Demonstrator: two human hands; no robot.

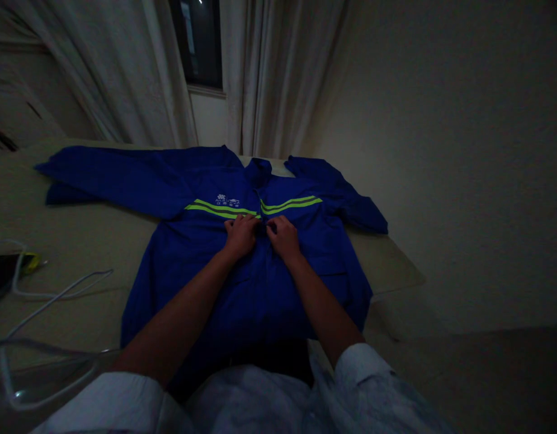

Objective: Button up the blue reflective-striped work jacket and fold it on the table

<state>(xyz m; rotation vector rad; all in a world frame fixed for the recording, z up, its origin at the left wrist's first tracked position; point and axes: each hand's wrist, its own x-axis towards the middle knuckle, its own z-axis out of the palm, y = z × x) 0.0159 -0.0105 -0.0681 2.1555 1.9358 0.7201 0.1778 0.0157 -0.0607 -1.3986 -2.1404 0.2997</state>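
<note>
1. Blue work jacket (pixel 255 277) is laid flat on a beige surface (pixel 75 187); collar points away, long axis runs toward the person.
2. Left hand (pixel 241 236) and right hand (pixel 284 238) are placed at centre placket (pixel 261 228), both grips narrow, pinched on it.

Looked like a bedroom in a home: bed (pixel 66 253) with pale cover, white curtains (pixel 278 78) around a window (pixel 198 42) at far end, plain wall (pixel 445 157) on right.
</note>
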